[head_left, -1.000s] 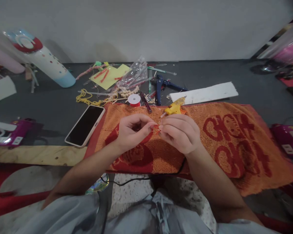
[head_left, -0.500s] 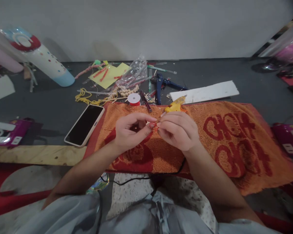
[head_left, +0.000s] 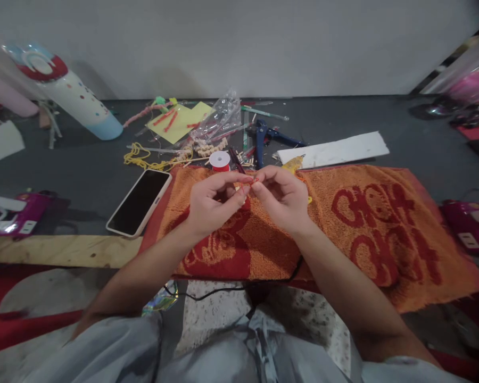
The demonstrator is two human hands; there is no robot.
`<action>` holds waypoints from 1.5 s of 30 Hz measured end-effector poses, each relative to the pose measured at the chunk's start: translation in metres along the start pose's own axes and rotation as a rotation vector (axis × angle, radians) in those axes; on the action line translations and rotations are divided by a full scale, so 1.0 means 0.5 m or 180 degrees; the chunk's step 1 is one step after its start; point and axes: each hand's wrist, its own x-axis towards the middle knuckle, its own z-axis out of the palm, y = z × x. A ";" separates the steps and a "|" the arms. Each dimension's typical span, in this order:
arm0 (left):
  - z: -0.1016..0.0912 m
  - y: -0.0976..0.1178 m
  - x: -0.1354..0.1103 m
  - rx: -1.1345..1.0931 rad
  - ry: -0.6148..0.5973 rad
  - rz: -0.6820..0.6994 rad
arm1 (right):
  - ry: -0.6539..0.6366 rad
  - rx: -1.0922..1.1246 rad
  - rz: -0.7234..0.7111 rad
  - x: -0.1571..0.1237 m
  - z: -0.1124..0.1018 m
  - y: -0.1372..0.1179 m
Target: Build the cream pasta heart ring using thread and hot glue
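A thin red thread runs between my fingertips above the towel; its exact shape is too small to make out. My left hand pinches it between thumb and index finger. From the other side my right hand closes thumb and forefinger on it, fingertips almost touching the left ones. Just behind my hands a white spool of red thread stands at the edge of the orange towel. A yellow tool is partly hidden behind my right hand.
A phone lies left of the towel. Behind are blue pliers-like cutters, a white strip, yellow cord, yellow paper and clear plastic. A bottle stands at the left. A black cable hangs at the front edge.
Both hands have risen slightly away from me. My right hand has turned, so its thumb now shows along the pinch, and it covers more of the yellow tool.
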 end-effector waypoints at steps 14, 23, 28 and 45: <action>0.005 -0.029 -0.002 0.0264 0.0255 -0.0217 | -0.0108 0.1497 0.1477 0.006 0.016 0.026; 0.007 -0.034 -0.004 0.0715 0.0337 0.0449 | 0.0096 0.1585 0.1716 0.006 0.021 0.022; 0.004 -0.036 -0.005 0.0739 0.0284 0.0272 | 0.0127 0.1644 0.1850 0.005 0.024 0.023; 0.005 -0.037 0.005 0.0297 0.0404 -0.0497 | 0.0196 0.1941 0.2035 0.008 0.019 0.023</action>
